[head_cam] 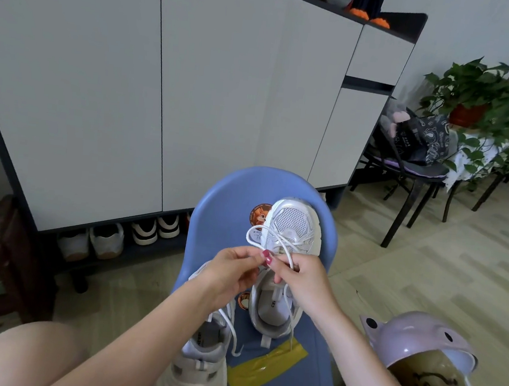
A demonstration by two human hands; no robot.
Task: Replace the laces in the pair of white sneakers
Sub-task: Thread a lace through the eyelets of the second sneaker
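Two white sneakers lie on a blue plastic chair. The right sneaker points its toe away from me, and a white lace loops above its eyelets. My left hand pinches one strand of that lace over the shoe's tongue. My right hand pinches the other strand right beside it, fingertips nearly touching. The left sneaker sits nearer me under my left forearm, with a loose lace end hanging beside it.
A yellow tape patch is on the chair seat. A lilac helmet sits at lower right. A tall white cabinet stands behind, shoes under it. A dark chair with a bag and a potted plant stand at right.
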